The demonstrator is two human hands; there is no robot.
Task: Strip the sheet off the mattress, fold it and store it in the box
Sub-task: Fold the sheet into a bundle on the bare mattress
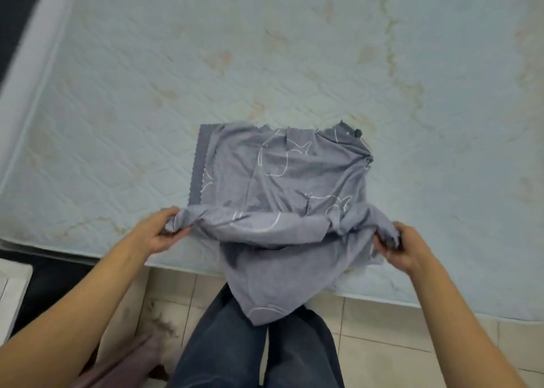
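1. Between the two grips in the head view, the sheet (294,175) runs as a bunched roll. The left grip (160,234) is clenched on its left end and the right grip (403,247) on its right end.
2. Beyond the grips, most of the sheet lies part-folded on the bare mattress (147,63). It is creased, its far layers are out of line, and a darker edge shows on the left.
3. Below the grips, a loose flap hangs over the mattress edge toward the person's legs (235,343) and the tiled floor (382,328).
4. As I judge the risk, each grip holds a wad rather than a clean corner. Carrying the near edge forward would likely fold in the wrinkles and leave a lopsided bundle.
5. That hanging flap could drag out, or a layer could slip from either grip, undoing the fold.
6. No box is clearly in view, and a lumpy fold may fit it poorly.
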